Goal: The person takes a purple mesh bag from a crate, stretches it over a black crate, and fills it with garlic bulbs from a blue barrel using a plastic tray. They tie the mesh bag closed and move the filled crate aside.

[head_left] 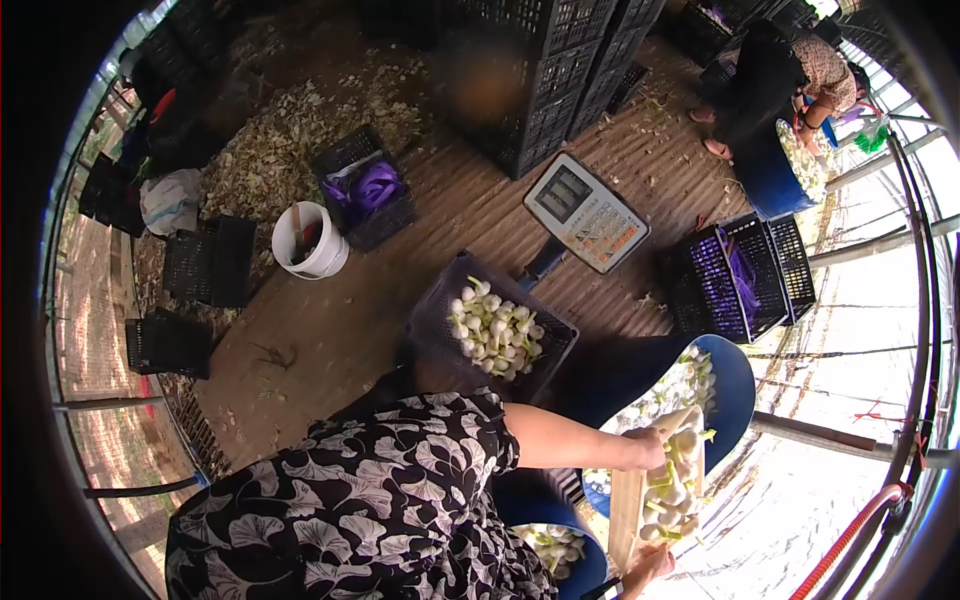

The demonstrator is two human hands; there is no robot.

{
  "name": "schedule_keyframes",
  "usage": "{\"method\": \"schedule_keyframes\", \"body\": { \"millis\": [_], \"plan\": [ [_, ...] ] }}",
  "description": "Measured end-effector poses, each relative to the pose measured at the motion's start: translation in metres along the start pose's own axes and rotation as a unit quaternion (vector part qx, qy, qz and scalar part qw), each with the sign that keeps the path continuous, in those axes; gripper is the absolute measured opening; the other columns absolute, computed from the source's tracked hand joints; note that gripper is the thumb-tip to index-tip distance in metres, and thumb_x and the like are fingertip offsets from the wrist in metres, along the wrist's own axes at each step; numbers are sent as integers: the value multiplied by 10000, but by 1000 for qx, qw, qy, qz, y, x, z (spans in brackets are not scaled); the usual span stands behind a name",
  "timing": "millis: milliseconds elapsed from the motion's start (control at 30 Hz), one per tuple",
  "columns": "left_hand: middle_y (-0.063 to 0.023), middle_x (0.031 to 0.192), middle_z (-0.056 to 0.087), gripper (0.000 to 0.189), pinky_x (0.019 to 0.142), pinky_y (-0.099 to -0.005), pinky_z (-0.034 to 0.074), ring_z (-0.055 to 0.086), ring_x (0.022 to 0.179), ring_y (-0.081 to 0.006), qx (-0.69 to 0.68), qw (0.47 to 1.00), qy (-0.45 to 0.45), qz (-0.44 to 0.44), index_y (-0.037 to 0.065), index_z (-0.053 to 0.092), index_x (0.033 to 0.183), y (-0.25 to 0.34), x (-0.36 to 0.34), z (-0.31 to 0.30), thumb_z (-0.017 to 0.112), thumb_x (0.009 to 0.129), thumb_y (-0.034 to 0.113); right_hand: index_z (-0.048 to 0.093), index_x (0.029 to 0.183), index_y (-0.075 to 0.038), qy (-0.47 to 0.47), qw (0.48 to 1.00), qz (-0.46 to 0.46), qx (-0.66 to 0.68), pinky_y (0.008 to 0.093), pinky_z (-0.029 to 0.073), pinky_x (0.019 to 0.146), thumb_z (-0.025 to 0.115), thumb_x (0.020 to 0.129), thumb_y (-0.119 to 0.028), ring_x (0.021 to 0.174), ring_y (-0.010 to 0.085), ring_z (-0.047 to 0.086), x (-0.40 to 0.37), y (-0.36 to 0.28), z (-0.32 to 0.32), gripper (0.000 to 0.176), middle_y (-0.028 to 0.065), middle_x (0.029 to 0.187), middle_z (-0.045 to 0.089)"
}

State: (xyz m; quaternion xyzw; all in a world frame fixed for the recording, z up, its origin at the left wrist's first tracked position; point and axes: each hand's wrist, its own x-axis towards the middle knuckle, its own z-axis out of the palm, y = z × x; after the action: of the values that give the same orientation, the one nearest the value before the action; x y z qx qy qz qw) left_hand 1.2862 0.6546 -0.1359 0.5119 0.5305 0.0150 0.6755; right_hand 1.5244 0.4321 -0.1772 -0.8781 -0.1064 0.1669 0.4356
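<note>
A wooden tray [628, 508] with pale bulbs [676, 490] in it is tilted over the rim of a blue tub [733, 385]. My left hand [645, 450] is closed on the tray's upper end. At its lower end my right hand [652, 566] has its fingers closed round the edge. More white bulbs [690, 378] lie inside the tub, partly hidden by the tray and my left hand. Close to my right hand, a second blue tub [598, 565] also holds bulbs [552, 548].
A dark crate [425, 325] of bulbs stands beside a scale display [587, 213]. Other crates [745, 280], a white bucket [318, 255], a crate with purple ties [368, 190] and stacked crates [545, 90] stand around. Another person [825, 75] bends over a far tub.
</note>
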Motion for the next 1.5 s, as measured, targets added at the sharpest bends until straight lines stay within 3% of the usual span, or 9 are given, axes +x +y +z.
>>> {"method": "schedule_keyframes", "body": {
  "millis": [200,333,400,433,567,767,1267,1400,1500],
  "plan": [
    [-144,1000,577,659,701,-262,462,592,808,-175,-149,988,-9,25,299,366,1268,-61,-7,-12,451,665,46,526,745,25,34,959,-60,-275,279,391,422,499,827,-225,441,155,467,-27,-36,13,264,85,524,520],
    [-22,1188,477,715,850,-215,369,452,1007,-74,-368,929,25,25,146,328,1302,-164,-21,-37,416,628,-74,502,737,-27,-114,977,-115,-136,237,376,426,438,860,-166,479,106,441,-51,-37,63,197,52,598,508],
    [-46,974,539,737,669,-300,440,511,847,-146,-384,919,46,-75,282,327,1297,-183,-63,-83,417,632,-23,533,707,-14,-256,944,-135,-158,278,397,417,439,834,-157,468,142,487,-61,-35,107,212,69,563,533],
    [-54,922,539,697,642,-341,436,522,814,-173,-415,897,103,-115,282,364,1273,-196,-76,-108,442,628,30,541,643,-11,-314,786,-378,-375,341,422,448,443,773,-155,477,229,534,-75,-49,156,218,122,543,553],
    [-105,836,542,416,638,-436,425,554,747,-247,-486,822,195,-223,137,510,1020,-220,-93,-178,483,610,202,590,801,6,-395,739,-327,-436,426,462,688,511,671,-129,736,376,574,-105,-55,271,204,215,768,596],
    [-115,838,541,298,647,-408,418,540,737,-275,-399,778,241,-420,102,517,870,-312,-66,-219,460,641,284,555,938,10,-537,604,-191,-557,374,437,814,519,680,-145,962,332,538,-136,1,370,303,224,978,567],
    [-108,1019,528,472,720,-415,419,530,841,-258,-372,890,116,-237,120,487,1042,-332,-143,-307,483,669,410,611,716,32,-315,802,-194,-469,384,502,624,508,687,-141,717,326,615,-225,5,315,204,236,710,594],
    [-106,1019,526,491,705,-420,427,538,814,-257,-346,894,28,-283,114,489,1072,-331,-132,-312,511,670,394,586,783,77,-454,696,-254,-495,404,477,710,496,627,-132,801,369,584,-208,102,289,276,274,821,579],
    [-93,966,540,443,682,-407,438,542,804,-241,-301,914,64,-265,124,515,1056,-330,-152,-318,518,678,354,605,698,41,-313,821,-143,-455,408,475,687,494,634,-132,747,370,589,-297,31,263,215,254,728,582]
  ]
}}
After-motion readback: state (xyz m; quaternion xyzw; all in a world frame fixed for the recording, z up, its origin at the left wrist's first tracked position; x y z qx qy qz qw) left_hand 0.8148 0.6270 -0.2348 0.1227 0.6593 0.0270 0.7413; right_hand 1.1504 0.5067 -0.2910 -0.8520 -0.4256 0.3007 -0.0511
